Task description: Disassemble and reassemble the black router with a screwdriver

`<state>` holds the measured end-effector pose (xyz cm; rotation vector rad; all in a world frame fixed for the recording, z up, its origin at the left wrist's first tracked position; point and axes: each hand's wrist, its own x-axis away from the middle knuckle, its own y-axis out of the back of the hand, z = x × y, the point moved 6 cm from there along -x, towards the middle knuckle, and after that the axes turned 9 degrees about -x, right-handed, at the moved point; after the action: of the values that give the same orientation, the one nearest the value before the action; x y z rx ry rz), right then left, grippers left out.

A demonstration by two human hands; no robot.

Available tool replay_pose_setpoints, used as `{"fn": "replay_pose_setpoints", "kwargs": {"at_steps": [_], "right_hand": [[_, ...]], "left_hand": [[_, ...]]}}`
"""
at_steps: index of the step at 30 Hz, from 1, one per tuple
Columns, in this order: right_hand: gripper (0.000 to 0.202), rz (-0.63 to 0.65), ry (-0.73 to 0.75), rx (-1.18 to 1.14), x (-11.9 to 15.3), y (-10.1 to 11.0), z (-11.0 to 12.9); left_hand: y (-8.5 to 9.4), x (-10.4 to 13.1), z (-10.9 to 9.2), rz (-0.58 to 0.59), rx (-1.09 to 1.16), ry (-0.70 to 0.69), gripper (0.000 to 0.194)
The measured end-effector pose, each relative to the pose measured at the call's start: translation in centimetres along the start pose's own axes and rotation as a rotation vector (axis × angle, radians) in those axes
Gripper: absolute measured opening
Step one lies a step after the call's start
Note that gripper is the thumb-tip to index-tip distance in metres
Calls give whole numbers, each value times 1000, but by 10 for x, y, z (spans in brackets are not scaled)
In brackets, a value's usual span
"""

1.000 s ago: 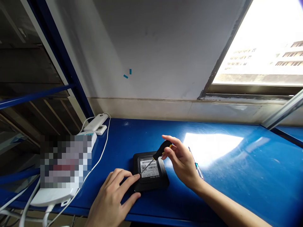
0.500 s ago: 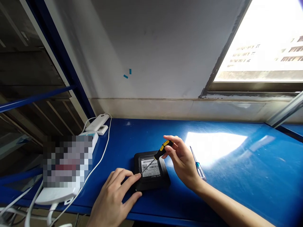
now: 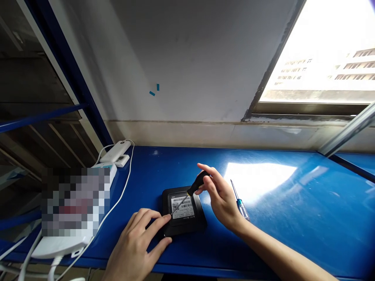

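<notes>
A flat black square device (image 3: 199, 224) lies on the blue table, its white label (image 3: 183, 212) with barcodes and a QR code facing up. My left hand (image 3: 137, 238) grips the device's near left corner, thumb at the side and index fingertip on top beside the screwdriver tip. In my right hand (image 3: 221, 197) is a screwdriver (image 3: 199, 182) with a dark handle, held between thumb and fingers. Its shaft slants down across the label to the left edge, where the fingertip partly hides the tip. A second screwdriver (image 3: 240, 203) with a clear blue handle lies right of my right hand.
On the left stand a white power strip (image 3: 66, 244), partly pixelated, and white adapters (image 3: 115, 151) with a cable (image 3: 124, 191) running along the table (image 3: 164, 168). Behind is a grey wall (image 3: 190, 70) with two blue tape bits, and a window (image 3: 316, 66) at right.
The screwdriver handle has turned in my right hand: its yellow patches showed before, now its black side does. My left hand stays on the device. The whole view has shifted slightly.
</notes>
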<state>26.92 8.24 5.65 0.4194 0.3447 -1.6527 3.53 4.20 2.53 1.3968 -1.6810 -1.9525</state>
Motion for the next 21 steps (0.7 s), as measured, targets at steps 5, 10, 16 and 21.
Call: {"fn": "replay_pose_setpoints", "kwargs": {"at_steps": [5,10,16,21], "right_hand": [[42,51,6,-75,-1,-3,-1],[38,18,-85,-39,-1,-2,-6],[52,8,-115,-226,-4,-5,-7],[49,-203,-105,-24,-27,37,-14]], "left_hand": [[0,1,0,-4,2,1,29],[0,2,0,27,6,11,30],[1,0,0,-1,-13,-1,29],[5,-3,-3,-16,-5,-7,29]]}}
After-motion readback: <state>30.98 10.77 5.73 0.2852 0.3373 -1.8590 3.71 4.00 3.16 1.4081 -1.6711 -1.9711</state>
